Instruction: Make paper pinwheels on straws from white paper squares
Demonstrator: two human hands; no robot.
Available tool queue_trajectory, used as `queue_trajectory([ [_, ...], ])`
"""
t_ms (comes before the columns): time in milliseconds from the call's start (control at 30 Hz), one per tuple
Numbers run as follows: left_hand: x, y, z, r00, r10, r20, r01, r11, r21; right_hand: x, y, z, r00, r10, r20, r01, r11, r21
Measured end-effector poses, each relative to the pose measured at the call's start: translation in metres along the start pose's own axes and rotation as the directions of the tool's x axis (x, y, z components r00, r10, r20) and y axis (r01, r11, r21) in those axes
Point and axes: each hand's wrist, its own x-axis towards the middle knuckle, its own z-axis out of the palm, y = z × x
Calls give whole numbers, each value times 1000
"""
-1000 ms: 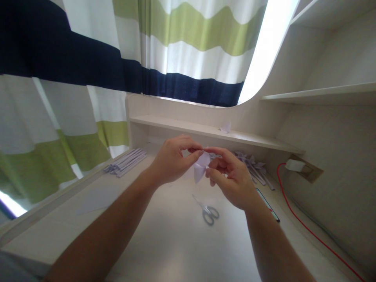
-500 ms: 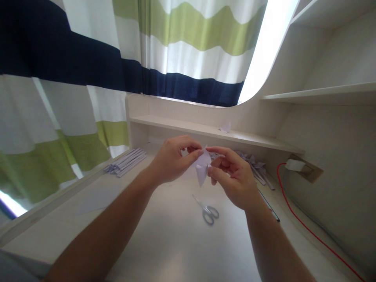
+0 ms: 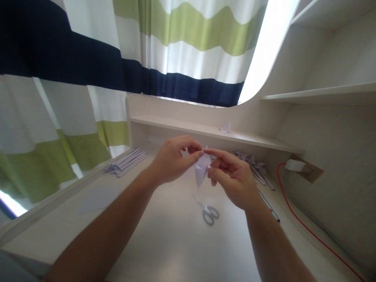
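The left hand [image 3: 178, 160] pinches the top of a folded white paper piece [image 3: 201, 174] near the centre of the head view, while the right hand [image 3: 233, 176] grips its right side between thumb and curled fingers, index finger stretched towards the top. Scissors [image 3: 210, 215] lie below centre; paper sticks [image 3: 127, 162] rest centre-left.

On the pale, smooth tabletop [image 3: 176, 243], grey-handled scissors [image 3: 209, 214] lie below the fingers [image 3: 219, 153]; slim white paper tubes [image 3: 127, 162] and a flat white sheet [image 3: 96, 199] leftward; white folded-paper flowers [image 3: 260, 167] and a thin, dark-edged phone [image 3: 269, 206] rightward.
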Motion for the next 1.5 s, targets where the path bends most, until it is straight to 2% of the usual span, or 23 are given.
queue_trajectory([
  [167,0,0,-1,1000,9,15,-9,1000,-7,1,-1,-2,999,35,15,-36,994,98],
  [300,0,0,-2,999,11,50,-9,999,-31,2,-3,-2,999,40,19,-42,994,101],
  [467,0,-1,-1,999,11,52,-8,998,-58,1,-3,-1,1000,17,8,-18,999,48],
  [667,0,-2,-2,999,9,52,-5,996,-85,0,-1,0,997,-60,-45,55,994,-92],
  [867,-1,0,-6,998,21,60,-15,995,-96,-1,2,0,996,-63,-62,50,980,-191],
  [1167,1,-3,-20,974,125,190,-126,992,-11,0,2,1,995,-73,-67,56,973,-224],
  [1500,0,-3,-21,977,108,184,-116,993,37,0,2,1,995,-75,-68,57,971,-233],
])
